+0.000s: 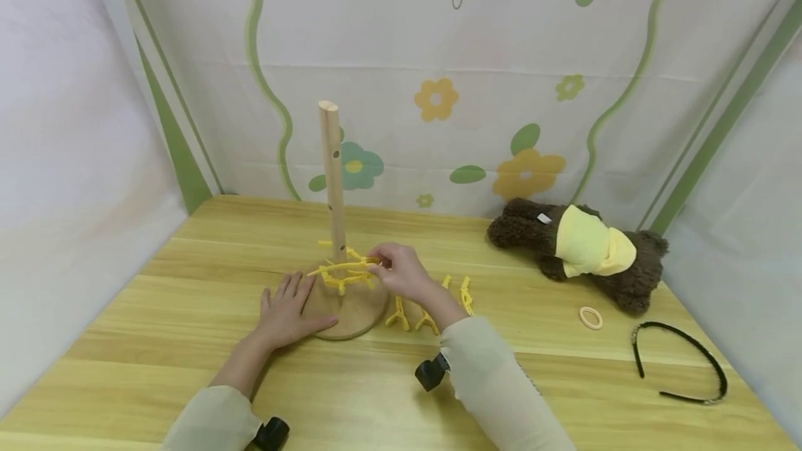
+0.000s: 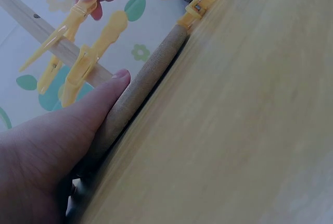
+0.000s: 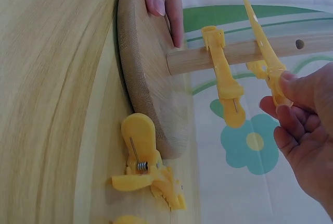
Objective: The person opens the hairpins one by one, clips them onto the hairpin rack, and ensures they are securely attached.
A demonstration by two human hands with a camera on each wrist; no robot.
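Note:
A wooden post [image 1: 335, 186] rises from a round wooden base [image 1: 357, 322]. My left hand [image 1: 287, 315] lies on the left edge of that base, fingers extended and thumb along the near side. Between thumb and fingers, my right hand [image 1: 402, 273] pinches a yellow alligator hair clip [image 3: 271, 75] by its handle end. The clip's jaws are spread, one on either side of the post. Lower down, another yellow hair clip [image 3: 222, 70] sits across the post, touched by neither hand. Several more yellow clips [image 1: 399, 315] lie on the table, partly behind the right forearm.
On the right are a brown plush toy [image 1: 529, 232] in a yellow shirt, a small pale ring [image 1: 590, 318] and a black headband [image 1: 683, 339]. Behind the wooden table [image 1: 156, 339] hangs a flower-printed cloth [image 1: 376, 96].

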